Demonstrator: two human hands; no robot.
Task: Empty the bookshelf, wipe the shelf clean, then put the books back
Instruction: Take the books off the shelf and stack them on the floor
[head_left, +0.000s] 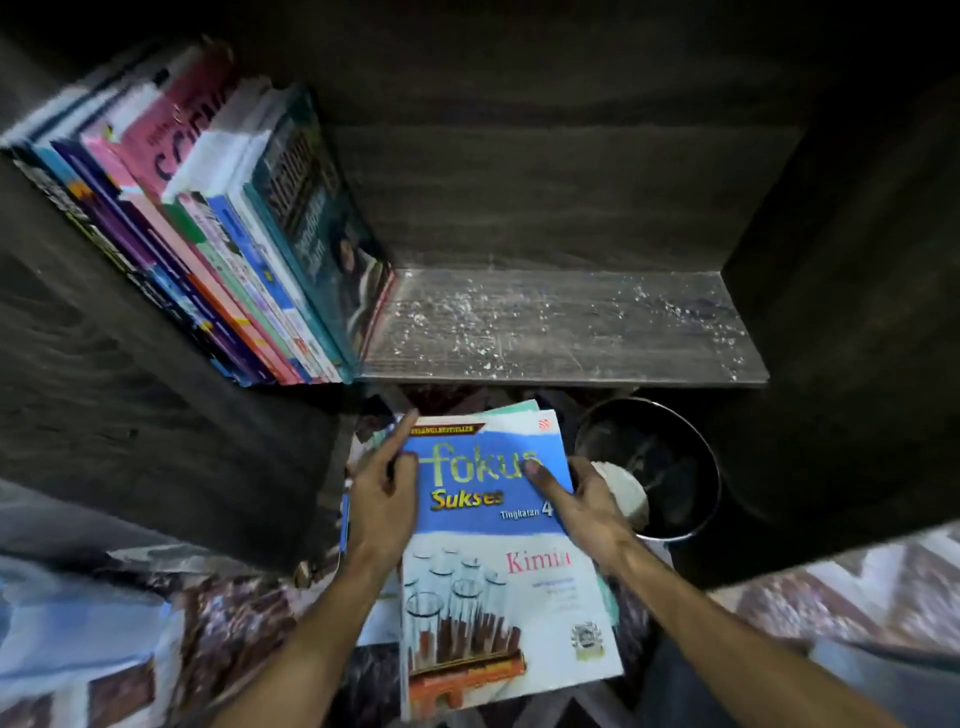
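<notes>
A dark wooden shelf (561, 332) is bare on its right part and speckled with white dust. Several books (218, 228) lean together at its left end. Below the shelf, a blue and white book titled "fokus Sukses Kimia" (493, 566) lies on top of a stack of other books. My left hand (384, 499) grips its left edge, index finger stretched along it. My right hand (582, 499) holds the right edge with the thumb pressed on the cover.
A round dark metal bowl (675, 467) with a pale cloth (623, 488) in it stands on the floor right of the book stack. A patterned rug (218, 613) covers the floor. The shelf's dark side panels rise at left and right.
</notes>
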